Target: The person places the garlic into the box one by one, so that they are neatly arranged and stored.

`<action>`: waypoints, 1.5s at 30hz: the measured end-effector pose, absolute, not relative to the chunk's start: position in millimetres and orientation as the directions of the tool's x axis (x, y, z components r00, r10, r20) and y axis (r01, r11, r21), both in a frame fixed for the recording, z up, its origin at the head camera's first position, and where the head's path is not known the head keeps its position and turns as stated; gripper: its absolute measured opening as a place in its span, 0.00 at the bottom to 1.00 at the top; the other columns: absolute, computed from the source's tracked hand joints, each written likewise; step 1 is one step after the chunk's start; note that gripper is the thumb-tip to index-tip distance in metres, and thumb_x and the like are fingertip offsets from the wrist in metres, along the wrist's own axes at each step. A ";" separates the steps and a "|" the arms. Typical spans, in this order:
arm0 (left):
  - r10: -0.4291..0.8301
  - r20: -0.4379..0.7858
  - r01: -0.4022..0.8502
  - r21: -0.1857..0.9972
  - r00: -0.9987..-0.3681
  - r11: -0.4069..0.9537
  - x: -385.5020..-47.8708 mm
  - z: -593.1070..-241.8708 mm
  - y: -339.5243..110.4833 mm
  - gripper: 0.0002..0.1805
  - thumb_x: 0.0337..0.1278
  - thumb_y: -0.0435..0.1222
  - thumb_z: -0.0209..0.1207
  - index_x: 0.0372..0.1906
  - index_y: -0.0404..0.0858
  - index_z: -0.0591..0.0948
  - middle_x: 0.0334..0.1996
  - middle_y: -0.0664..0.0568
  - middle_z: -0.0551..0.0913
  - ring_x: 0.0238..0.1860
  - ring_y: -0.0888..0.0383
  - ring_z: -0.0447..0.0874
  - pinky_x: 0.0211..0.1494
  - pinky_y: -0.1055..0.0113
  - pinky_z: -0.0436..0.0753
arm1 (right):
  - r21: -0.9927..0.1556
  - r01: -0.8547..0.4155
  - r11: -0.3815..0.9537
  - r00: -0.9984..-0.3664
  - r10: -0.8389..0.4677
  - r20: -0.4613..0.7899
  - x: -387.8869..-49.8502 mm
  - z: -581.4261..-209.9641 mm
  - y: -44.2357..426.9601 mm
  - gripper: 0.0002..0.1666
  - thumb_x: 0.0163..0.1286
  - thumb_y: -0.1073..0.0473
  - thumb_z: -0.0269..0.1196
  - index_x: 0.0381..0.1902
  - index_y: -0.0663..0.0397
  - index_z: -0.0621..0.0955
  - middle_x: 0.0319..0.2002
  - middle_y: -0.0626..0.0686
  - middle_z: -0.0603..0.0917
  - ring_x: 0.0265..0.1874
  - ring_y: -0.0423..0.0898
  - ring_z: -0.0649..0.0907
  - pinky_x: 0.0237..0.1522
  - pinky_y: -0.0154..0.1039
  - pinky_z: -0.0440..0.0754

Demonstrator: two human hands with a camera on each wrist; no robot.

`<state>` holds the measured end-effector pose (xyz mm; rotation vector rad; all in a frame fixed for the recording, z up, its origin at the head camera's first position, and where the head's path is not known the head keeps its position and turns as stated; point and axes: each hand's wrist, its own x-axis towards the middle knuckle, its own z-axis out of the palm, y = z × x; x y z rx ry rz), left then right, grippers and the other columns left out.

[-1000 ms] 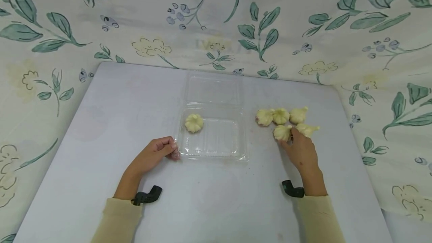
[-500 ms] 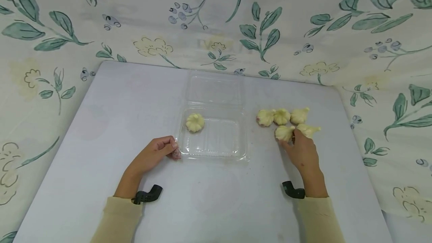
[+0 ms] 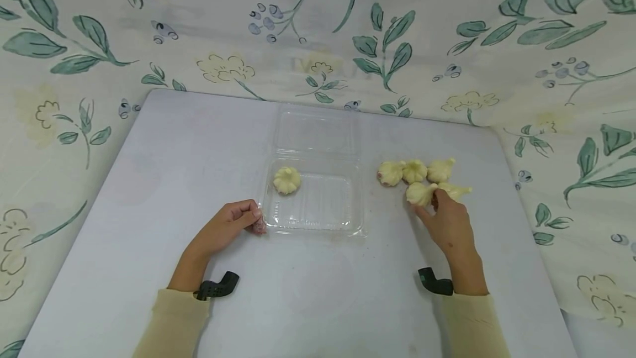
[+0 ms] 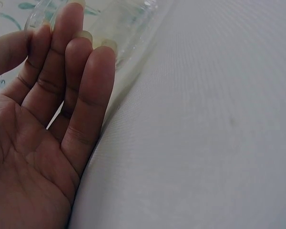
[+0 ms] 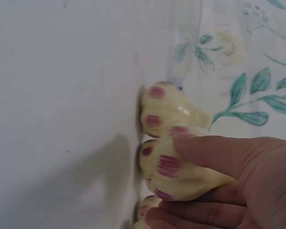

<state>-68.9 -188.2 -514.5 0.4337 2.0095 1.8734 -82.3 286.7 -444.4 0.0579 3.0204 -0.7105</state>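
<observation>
In the head view my right hand (image 3: 449,225) pinches a garlic bulb (image 3: 419,194) between thumb and fingers. The right wrist view shows this pale yellow bulb (image 5: 174,171) with purple patches, the thumb pressed on its side. My left hand (image 3: 226,228) holds the front left corner of a clear plastic clamshell container (image 3: 361,203), thumb against the fingers. Seen from the left wrist, the fingers of the left hand (image 4: 52,109) bend up at the container's edge (image 4: 133,28). One garlic bulb (image 3: 286,180) sits in the container's base, toward the back left.
Several more garlic bulbs (image 3: 413,171) lie grouped on the white table (image 3: 318,291), right of the container. The container's lid (image 3: 315,131) lies folded back behind its base. Floral cloth (image 3: 308,26) hangs beyond the table's far edge.
The right hand has shifted slightly right with the pinched garlic bulb, which has turned or lifted a little. The left hand and the container stay in place.
</observation>
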 end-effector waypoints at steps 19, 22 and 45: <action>0.455 -0.058 -0.033 0.997 -0.888 0.065 -67.7 -511.7 -188.4 0.14 0.80 0.31 0.52 0.33 0.29 0.78 0.31 0.45 0.84 0.37 0.54 0.87 0.45 0.65 0.86 | -0.554 -0.124 0.823 -0.992 -0.093 0.085 -79.0 -405.6 251.3 0.30 0.72 0.48 0.71 0.58 0.66 0.78 0.55 0.66 0.84 0.56 0.67 0.84 0.55 0.63 0.82; 0.456 -0.059 -0.033 0.997 -0.888 0.065 -67.5 -512.0 -188.4 0.14 0.80 0.31 0.52 0.33 0.29 0.78 0.32 0.45 0.84 0.37 0.54 0.87 0.45 0.65 0.85 | -0.556 -0.162 0.815 -0.987 -0.130 0.097 -79.6 -402.2 242.6 0.26 0.72 0.49 0.72 0.53 0.64 0.78 0.51 0.64 0.85 0.55 0.65 0.84 0.56 0.63 0.82; 0.443 -0.066 -0.038 0.997 -0.894 0.073 -66.6 -514.5 -188.5 0.13 0.80 0.32 0.53 0.34 0.31 0.79 0.32 0.43 0.84 0.37 0.53 0.87 0.46 0.64 0.86 | -0.550 -0.417 0.724 -0.894 -0.436 0.104 -86.6 -393.8 156.0 0.34 0.69 0.52 0.75 0.65 0.65 0.77 0.56 0.59 0.86 0.55 0.56 0.85 0.57 0.52 0.83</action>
